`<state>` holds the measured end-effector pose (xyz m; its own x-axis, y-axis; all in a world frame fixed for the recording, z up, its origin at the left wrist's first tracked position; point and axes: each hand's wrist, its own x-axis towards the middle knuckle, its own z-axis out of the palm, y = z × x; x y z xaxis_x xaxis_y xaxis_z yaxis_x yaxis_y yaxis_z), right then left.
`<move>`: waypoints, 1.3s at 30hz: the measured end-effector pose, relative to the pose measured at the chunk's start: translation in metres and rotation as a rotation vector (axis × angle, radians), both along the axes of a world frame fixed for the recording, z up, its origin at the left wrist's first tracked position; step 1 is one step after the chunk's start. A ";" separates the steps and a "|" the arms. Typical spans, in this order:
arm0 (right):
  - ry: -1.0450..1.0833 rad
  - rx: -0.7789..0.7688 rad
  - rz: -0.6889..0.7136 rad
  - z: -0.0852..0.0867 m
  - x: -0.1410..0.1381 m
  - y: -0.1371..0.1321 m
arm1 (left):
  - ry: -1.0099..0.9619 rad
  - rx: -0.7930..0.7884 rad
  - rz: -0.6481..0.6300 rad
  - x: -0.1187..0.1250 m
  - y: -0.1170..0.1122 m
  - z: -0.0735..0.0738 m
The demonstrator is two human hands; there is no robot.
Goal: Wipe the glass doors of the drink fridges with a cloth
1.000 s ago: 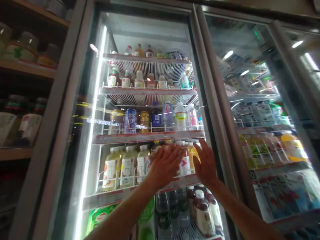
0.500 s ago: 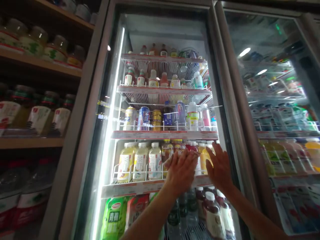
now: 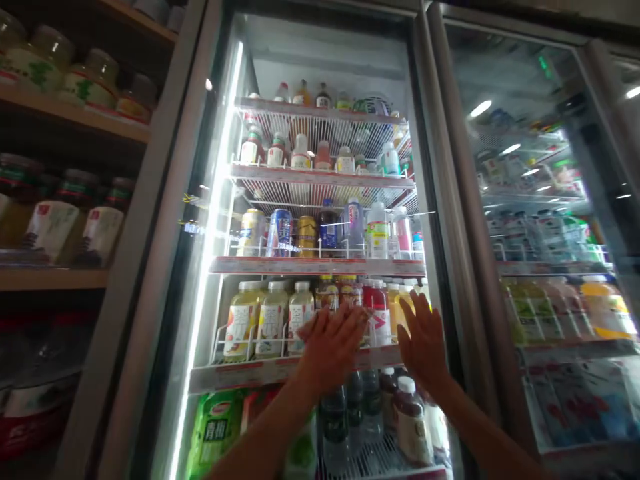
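Both my hands lie flat against the glass door [image 3: 280, 60] of a lit drinks fridge. My left hand [image 3: 330, 347] is open, fingers stretched up and right, over the third shelf [image 3: 240, 373] in front of a red bottle [image 3: 379, 312]. My right hand [image 3: 424, 343] is open too, palm on the glass near the door's right frame [image 3: 440, 200]. Pale yellow tea bottles [image 3: 270, 320] stand to the left of my hands behind the glass. Dark bottles [image 3: 407, 420] stand on the shelf below my wrists.
A second fridge [image 3: 540, 233] with more drinks adjoins on the right. Wooden shelves [image 3: 60, 113] with jars run along the left. Cans and bottles [image 3: 300, 233] fill the upper fridge shelves.
Both hands have stayed pressed on the glass and slid slightly lower on it. The view swung right, then a little back left.
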<state>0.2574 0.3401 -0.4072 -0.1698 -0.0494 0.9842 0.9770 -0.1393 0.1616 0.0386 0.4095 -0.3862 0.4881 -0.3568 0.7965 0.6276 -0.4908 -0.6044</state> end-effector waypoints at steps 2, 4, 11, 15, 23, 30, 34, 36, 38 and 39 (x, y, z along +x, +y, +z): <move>0.000 -0.015 -0.026 -0.006 0.011 -0.007 | 0.019 0.002 0.002 -0.021 0.005 0.010; 0.033 -0.023 -0.034 -0.011 0.024 -0.013 | -0.175 -0.098 0.028 -0.054 0.016 0.039; 0.130 0.002 0.030 -0.024 0.019 -0.011 | -0.295 -0.265 0.074 -0.025 0.002 0.039; 0.054 -0.069 0.092 -0.034 0.000 -0.016 | 0.312 -0.067 0.076 0.025 -0.020 -0.068; 0.075 -0.041 0.094 -0.040 0.020 -0.049 | 0.011 -0.175 0.095 0.016 -0.013 0.007; 0.082 -0.190 0.057 -0.098 0.018 -0.054 | 0.645 -0.064 -0.042 0.040 -0.038 -0.135; 0.063 -0.262 0.034 -0.118 0.025 -0.060 | 0.738 -0.007 -0.055 0.029 -0.033 -0.159; 0.065 -0.249 0.042 -0.115 0.025 -0.061 | 0.609 -0.020 -0.024 0.025 -0.025 -0.112; 0.078 -0.211 0.067 -0.107 0.018 -0.058 | 0.343 -0.079 0.006 0.024 -0.018 -0.059; 0.082 -0.197 0.088 -0.104 0.011 -0.056 | 0.184 -0.148 0.037 0.023 -0.017 -0.041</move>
